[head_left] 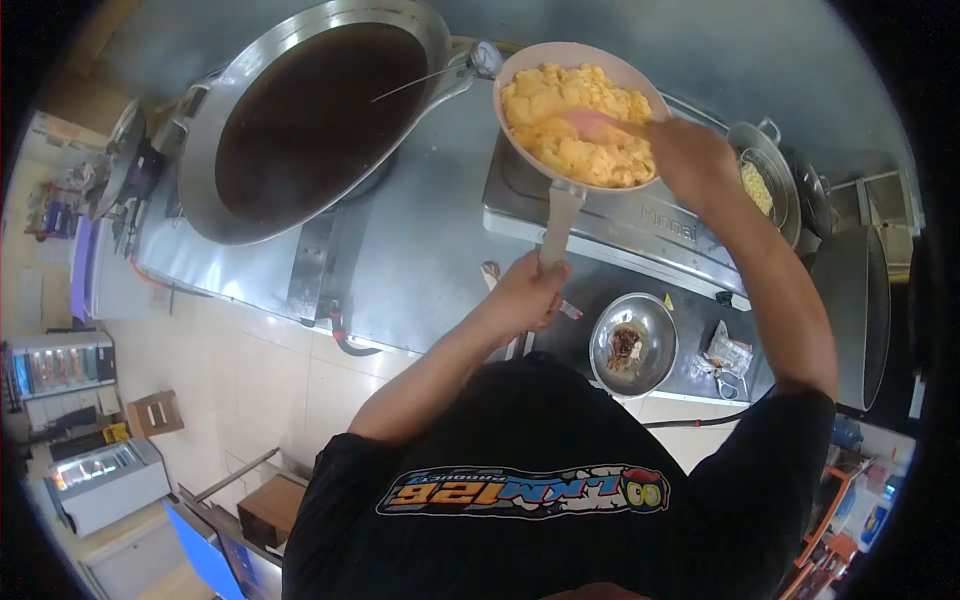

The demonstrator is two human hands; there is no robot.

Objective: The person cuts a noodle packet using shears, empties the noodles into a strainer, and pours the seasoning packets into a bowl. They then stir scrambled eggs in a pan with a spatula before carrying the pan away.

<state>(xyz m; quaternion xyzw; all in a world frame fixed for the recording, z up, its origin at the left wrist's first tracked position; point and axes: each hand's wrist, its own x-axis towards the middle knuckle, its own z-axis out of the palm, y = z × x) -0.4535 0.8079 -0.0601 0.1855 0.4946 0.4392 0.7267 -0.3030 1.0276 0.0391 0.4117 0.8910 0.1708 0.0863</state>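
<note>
My left hand (530, 290) is closed around the pale handle of a frying pan (512, 68), which sits over a gas stove (640, 215). Scrambled eggs (575, 88) fill much of the pan in yellow clumps. Over the pan's right side, my right hand (693, 160) grips a spatula (590, 124) whose pinkish head rests among the eggs. The fingers of that hand are partly hidden by its back. Just below the stove stands a metal bowl (655, 340) with some dark and reddish bits in it.
A big wok (200, 170) of dark liquid stands to the left, with a dial thermometer (486, 58) at its rim. Right of the stove is a pot (785, 170) holding a strainer of noodles. Scissors (728, 385) and a torn packet (728, 352) lie near the counter's front edge.
</note>
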